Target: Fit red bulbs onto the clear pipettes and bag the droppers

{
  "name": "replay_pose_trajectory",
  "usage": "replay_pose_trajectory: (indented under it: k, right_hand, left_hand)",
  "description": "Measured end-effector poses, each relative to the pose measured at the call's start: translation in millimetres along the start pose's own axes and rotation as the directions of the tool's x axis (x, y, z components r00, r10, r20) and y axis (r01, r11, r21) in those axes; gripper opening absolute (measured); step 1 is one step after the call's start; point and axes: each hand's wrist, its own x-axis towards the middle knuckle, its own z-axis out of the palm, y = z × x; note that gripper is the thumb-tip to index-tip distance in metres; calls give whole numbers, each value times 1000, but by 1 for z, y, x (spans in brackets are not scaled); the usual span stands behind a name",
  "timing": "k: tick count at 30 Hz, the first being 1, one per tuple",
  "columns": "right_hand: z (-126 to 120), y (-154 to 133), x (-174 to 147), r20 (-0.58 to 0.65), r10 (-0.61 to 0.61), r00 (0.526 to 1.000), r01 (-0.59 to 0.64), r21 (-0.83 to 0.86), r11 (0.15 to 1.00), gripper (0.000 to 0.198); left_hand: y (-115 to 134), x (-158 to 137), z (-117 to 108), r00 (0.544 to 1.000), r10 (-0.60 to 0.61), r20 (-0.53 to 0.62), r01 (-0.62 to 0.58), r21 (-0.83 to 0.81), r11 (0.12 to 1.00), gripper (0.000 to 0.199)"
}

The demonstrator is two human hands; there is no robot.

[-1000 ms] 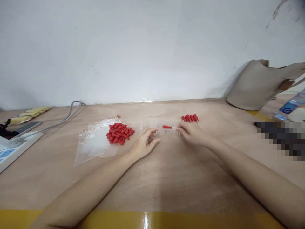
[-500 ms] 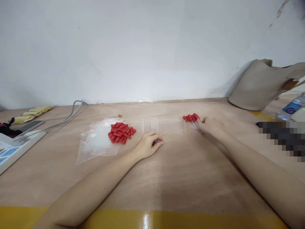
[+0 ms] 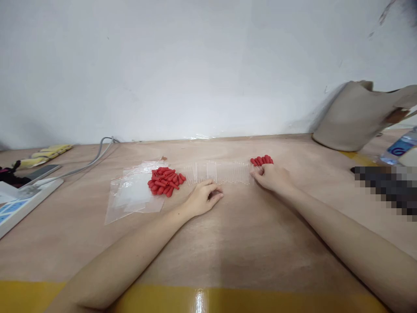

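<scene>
A row of thin clear dropper tubes (image 3: 233, 173) lies side by side across the middle. My right hand (image 3: 270, 177) is at the row's right end, fingertips drawn together; what is between them is too small to make out. Just behind it, several red rubber bulbs (image 3: 261, 160) sit in a line, and the hand hides the tubes below them. My left hand (image 3: 203, 198) rests on the table in front of the row, fingers loosely curled, thumb apart, nothing held. Left of it, a heap of loose red bulbs (image 3: 165, 180) lies partly on clear plastic bags (image 3: 125, 198).
A power strip (image 3: 31, 204) with a grey cable, a phone (image 3: 44, 172) and a yellow cloth item (image 3: 45, 155) are at the left. At the right stand a beige bag (image 3: 348, 117) and a plastic bottle (image 3: 399, 148), beside a dark blurred patch. A white wall closes the back.
My right hand has moved left from the tubes of the red-bulbed droppers to the right end of the clear tube row. My left hand has stayed in place.
</scene>
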Motion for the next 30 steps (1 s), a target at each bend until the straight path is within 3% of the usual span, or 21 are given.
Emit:
replay_pose_trajectory:
  k: [9,12,15,19,21,25,30]
  right_hand:
    - [12,-7,3,7,-18,1000,19,-94,995,37]
    - [14,-8,0,-53,-2,999,-1,-52,999,38]
    - [17,-10,-6,-165,-44,985,45,4,999,32]
    - [29,-10,-15,-366,-186,912,225,66,972,25]
    - [36,-9,-16,-452,-257,854,332,93,939,21]
    - [46,-7,-13,-535,-396,746,519,95,849,21]
    - [48,-6,-11,-558,-423,714,558,88,825,23]
  left_hand:
    - [0,1,3,1000,13,10,-14,45,999,16]
    - [0,4,-7,1000,19,-17,-15,208,978,18]
    - [-9,9,-27,995,-30,-94,74,504,860,19]
    - [-25,12,-59,954,-259,-151,285,731,620,19]
    - [-30,12,-70,922,-362,-135,329,767,551,21]
    - [-33,11,-76,879,-472,-64,335,787,518,26]
    - [-32,11,-72,888,-459,-33,294,809,509,26]
